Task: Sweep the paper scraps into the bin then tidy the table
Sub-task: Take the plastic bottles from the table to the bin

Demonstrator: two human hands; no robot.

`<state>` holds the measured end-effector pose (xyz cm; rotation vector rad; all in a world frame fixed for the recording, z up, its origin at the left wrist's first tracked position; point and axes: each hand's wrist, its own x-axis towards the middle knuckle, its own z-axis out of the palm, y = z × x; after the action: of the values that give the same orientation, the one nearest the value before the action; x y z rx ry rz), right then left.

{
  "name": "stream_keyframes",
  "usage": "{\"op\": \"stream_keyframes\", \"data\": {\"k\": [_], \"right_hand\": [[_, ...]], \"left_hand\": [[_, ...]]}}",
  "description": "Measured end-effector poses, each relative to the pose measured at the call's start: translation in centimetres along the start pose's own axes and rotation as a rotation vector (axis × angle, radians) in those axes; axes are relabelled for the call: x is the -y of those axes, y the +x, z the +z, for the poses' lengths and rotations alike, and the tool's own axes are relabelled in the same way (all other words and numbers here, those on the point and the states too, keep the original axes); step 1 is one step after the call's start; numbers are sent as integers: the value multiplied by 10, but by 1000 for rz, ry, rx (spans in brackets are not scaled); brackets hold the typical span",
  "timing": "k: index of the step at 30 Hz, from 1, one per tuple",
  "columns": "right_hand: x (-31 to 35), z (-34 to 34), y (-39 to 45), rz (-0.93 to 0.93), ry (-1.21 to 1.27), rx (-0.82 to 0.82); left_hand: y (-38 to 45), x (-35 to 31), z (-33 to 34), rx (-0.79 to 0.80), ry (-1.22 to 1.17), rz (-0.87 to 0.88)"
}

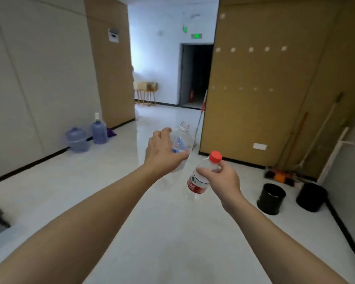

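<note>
My left hand (162, 152) grips a clear plastic bottle with a blue label and no cap (181, 140), held out over the white floor. My right hand (223, 179) grips a smaller clear bottle with a red cap and red label (201, 177), tilted with its cap up and to the right. Two black round bins (271, 198) (310, 196) stand on the floor at the right, by the wall. No table or paper scraps are in view.
Brooms and a dustpan (279, 175) lean on the brown wall behind the bins. A mop handle (201, 115) leans at the wall's corner. Two blue water jugs (78, 139) (99, 132) sit at the left wall. A corridor runs ahead to a dark doorway (195, 74).
</note>
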<state>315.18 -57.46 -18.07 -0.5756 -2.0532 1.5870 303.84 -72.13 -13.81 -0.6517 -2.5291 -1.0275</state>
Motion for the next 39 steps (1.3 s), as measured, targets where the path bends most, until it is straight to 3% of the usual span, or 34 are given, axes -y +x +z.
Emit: {"op": "stream_keyframes", "data": {"k": [5,11,19,32,39], "right_hand": [[-31,-133,87,54,18,-337],[-74,-248,205,105,-14,-609],[-128,-340,352,213,-4,-779],[-273,-440,605,369,11,-711],[-349,-504,747,509,-75,-624]], "left_hand": [[74,-110,135,151,-92,234],[165,-203,288,291,-210,398],[288,-281,454,478,-266,454],[444,-330,715,593,-257,402],[526,-345,865,684,-256,220]]}}
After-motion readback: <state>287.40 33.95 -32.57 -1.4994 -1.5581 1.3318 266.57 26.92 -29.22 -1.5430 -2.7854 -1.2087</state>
